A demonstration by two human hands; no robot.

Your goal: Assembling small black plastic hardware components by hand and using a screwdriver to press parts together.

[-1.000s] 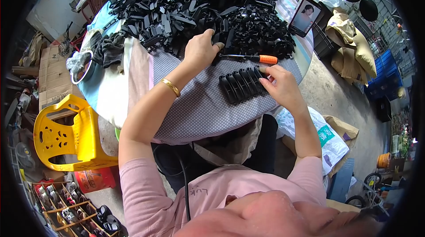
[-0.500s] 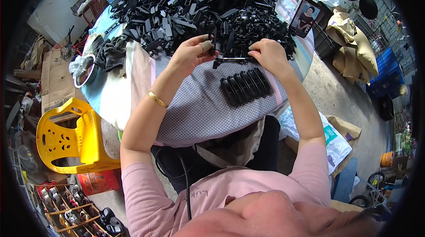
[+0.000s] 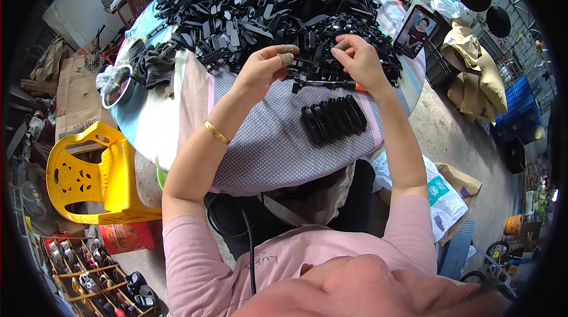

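My left hand [image 3: 266, 71] is at the near edge of a big heap of black plastic pieces [image 3: 236, 27]. Wraps cover its thumb and a finger, which are closed together; what sits between them blends into the dark heap. My right hand [image 3: 361, 62] is over a pile of smaller black parts [image 3: 337, 30], fingers curled in, their tips not clear enough to show a held thing. Below the hands lies a thin bar-shaped tool [image 3: 322, 84] with an orange end near my right wrist. Closer to me, several matching curved black pieces [image 3: 334, 118] stand in a tight row.
A phone [image 3: 416, 31] stands at the table's right. Dark gloves [image 3: 152, 65] and a white-rimmed bowl [image 3: 120, 97] lie at the left of the cloth-covered table [image 3: 266, 157]. A yellow chair [image 3: 112, 181] is at lower left, a plastic bag [image 3: 435, 190] right.
The upright black piece at my left fingers no longer stands out. My right hand has risen slightly over the small parts, and the tool's orange end now shows.
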